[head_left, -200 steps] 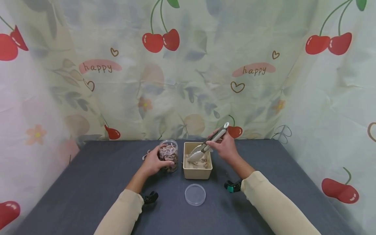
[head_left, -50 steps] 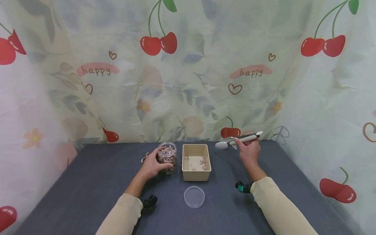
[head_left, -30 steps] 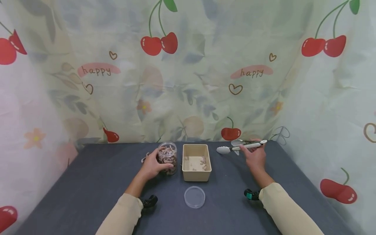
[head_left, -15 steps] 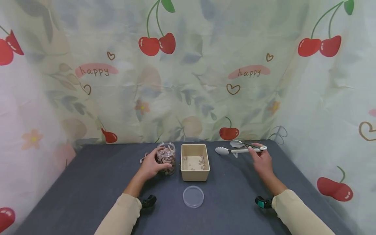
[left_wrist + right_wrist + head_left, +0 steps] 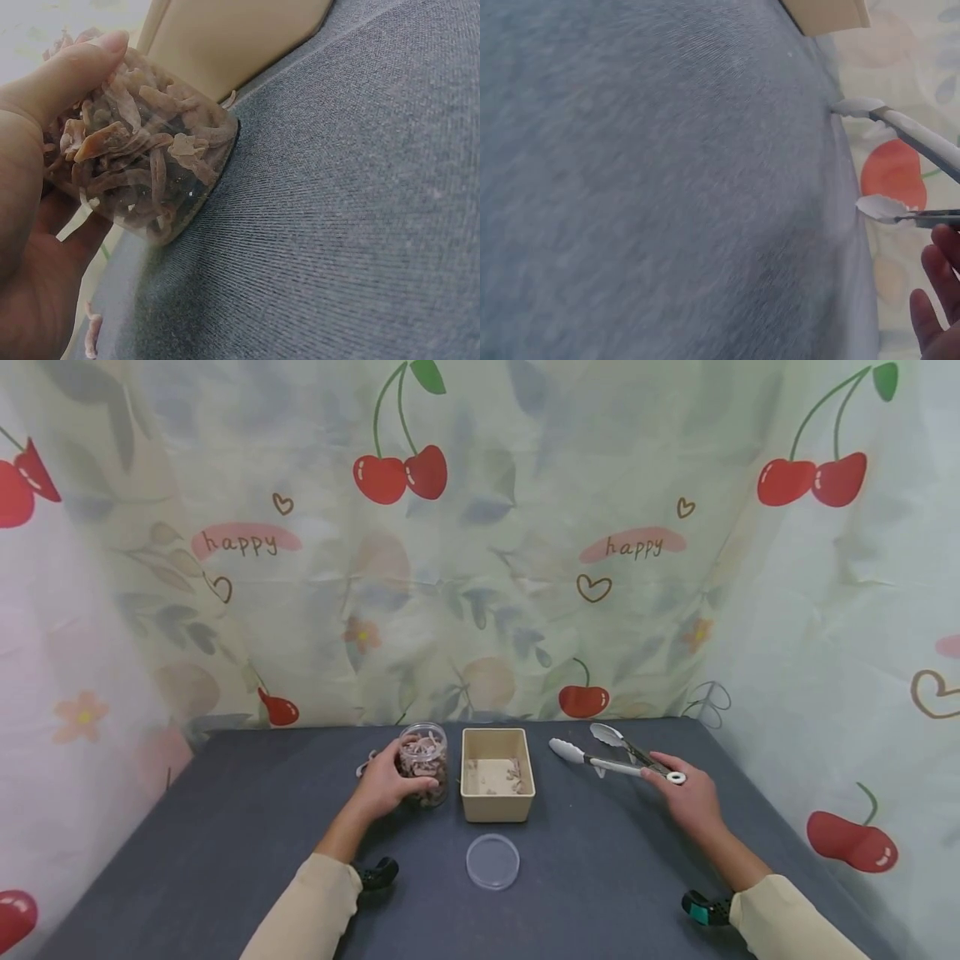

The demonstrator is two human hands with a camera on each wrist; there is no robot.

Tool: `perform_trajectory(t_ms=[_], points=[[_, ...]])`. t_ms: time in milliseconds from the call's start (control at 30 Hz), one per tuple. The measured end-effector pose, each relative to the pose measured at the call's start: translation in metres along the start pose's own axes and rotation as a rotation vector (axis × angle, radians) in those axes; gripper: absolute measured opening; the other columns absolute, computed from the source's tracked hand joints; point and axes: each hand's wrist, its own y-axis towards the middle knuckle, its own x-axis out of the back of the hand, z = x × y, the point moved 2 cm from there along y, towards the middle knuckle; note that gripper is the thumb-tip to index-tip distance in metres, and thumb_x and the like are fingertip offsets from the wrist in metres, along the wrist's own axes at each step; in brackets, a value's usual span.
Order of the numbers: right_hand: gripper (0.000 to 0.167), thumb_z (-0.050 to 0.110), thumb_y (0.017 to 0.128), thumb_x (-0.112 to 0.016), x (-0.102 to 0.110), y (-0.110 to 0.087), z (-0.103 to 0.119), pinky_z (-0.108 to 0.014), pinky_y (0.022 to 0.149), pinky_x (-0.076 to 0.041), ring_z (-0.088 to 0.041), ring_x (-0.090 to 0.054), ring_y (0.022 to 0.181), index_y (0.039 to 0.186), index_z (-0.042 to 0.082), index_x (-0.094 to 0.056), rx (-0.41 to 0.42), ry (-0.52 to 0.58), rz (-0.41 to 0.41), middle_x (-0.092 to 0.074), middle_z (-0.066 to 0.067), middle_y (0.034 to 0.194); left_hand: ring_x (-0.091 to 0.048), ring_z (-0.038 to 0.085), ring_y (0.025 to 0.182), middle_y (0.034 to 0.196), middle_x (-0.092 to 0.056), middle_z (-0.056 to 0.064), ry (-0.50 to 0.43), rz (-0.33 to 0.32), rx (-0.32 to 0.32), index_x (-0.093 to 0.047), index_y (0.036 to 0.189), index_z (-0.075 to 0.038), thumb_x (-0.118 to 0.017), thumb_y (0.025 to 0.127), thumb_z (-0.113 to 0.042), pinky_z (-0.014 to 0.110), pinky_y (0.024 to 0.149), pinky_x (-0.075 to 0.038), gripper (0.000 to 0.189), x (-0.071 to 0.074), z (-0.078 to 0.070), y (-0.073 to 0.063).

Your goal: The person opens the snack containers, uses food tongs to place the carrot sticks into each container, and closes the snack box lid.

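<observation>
My left hand [image 5: 382, 789] grips a clear jar [image 5: 433, 768], thumb on its near side. Pinkish-brown dried strips [image 5: 154, 150] fill the jar, which stands on the dark cloth. To the right, my right hand [image 5: 693, 802] has its thumb and fingers around the handle end of metal tongs [image 5: 615, 766] with pale scalloped tips. The tongs' arms are spread, nothing between the tips, which lie low at the back of the table. In the right wrist view the fingers [image 5: 937, 274] sit right beside one arm of the tongs. Between the hands stands a beige bin [image 5: 498, 808].
Several small bits [image 5: 516, 777] lie inside the bin. A round clear lid [image 5: 492, 862] lies in front of it. Left of the jar, a loose strip [image 5: 93, 330] rests on the cloth. A cherry-print curtain [image 5: 480, 568] closes off the back and sides.
The tongs, earlier dipped in the bin, have moved right and down to the table, their arms spreading. My right hand has shifted right and nearer. The left hand keeps its hold on the jar.
</observation>
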Motion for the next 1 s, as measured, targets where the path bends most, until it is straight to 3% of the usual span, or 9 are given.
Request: perform_trajectory(t_ms=[33, 100, 333, 467, 733, 1000], points=[[0.05, 0.032, 0.094, -0.066, 0.001, -0.001, -0.001, -0.05, 0.085, -0.043, -0.04, -0.056, 0.111, 0.129, -0.003, -0.06, 0.008, -0.007, 0.01, -0.061, -0.025, 0.122, -0.049, 0.036, 0.121, 0.135, -0.051, 0.021, 0.002, 0.0, 0.001, -0.042, 0.145, -0.008, -0.086, 0.071, -0.041, 0.053, 0.099, -0.036, 0.092, 0.0, 0.0, 0.0], [0.049, 0.031, 0.094, -0.066, 0.002, -0.004, -0.004, -0.053, 0.089, -0.042, -0.042, -0.054, 0.114, 0.129, -0.003, -0.06, 0.025, -0.025, 0.035, -0.059, -0.026, 0.126, -0.048, 0.036, 0.121, 0.135, -0.051, 0.021, 0.005, -0.003, 0.004, -0.042, 0.145, -0.008, -0.086, 0.071, -0.041, 0.054, 0.098, -0.036, 0.092, 0.001, 0.001, 0.0], [0.044, 0.028, 0.09, -0.07, 0.002, -0.01, -0.011, -0.051, 0.08, -0.046, -0.036, -0.063, 0.096, 0.121, -0.002, -0.064, 0.09, -0.152, 0.069, -0.068, -0.021, 0.106, -0.048, 0.036, 0.12, 0.135, -0.051, 0.022, 0.007, -0.01, -0.002, -0.041, 0.145, -0.008, -0.086, 0.073, -0.04, 0.054, 0.098, -0.036, 0.091, 0.0, 0.0, 0.0], [0.048, 0.033, 0.088, -0.072, -0.003, -0.014, -0.01, -0.051, 0.08, -0.047, -0.036, -0.064, 0.096, 0.119, -0.002, -0.064, 0.055, -0.194, 0.123, -0.069, -0.02, 0.104, -0.048, 0.036, 0.121, 0.136, -0.051, 0.022, -0.001, -0.006, 0.004, -0.041, 0.146, -0.01, -0.086, 0.073, -0.039, 0.054, 0.098, -0.036, 0.091, -0.001, -0.001, -0.001], [0.053, 0.038, 0.084, -0.075, -0.013, -0.014, 0.0, -0.049, 0.074, -0.048, -0.032, -0.063, 0.087, 0.117, -0.001, -0.061, -0.042, -0.224, 0.171, -0.068, -0.018, 0.098, -0.048, 0.037, 0.122, 0.139, -0.047, 0.022, -0.008, 0.066, 0.035, -0.033, 0.15, -0.013, -0.083, 0.075, -0.042, 0.053, 0.097, -0.038, 0.094, 0.002, -0.003, -0.001], [0.052, 0.033, 0.078, -0.078, -0.023, -0.019, 0.001, -0.04, 0.063, -0.044, -0.022, -0.058, 0.073, 0.113, 0.001, -0.056, -0.108, -0.237, 0.203, -0.064, -0.008, 0.088, -0.043, 0.039, 0.128, 0.142, -0.044, 0.025, 0.007, 0.103, 0.034, -0.025, 0.151, 0.0, -0.08, 0.079, -0.042, 0.053, 0.102, -0.034, 0.1, 0.004, -0.006, -0.005]])
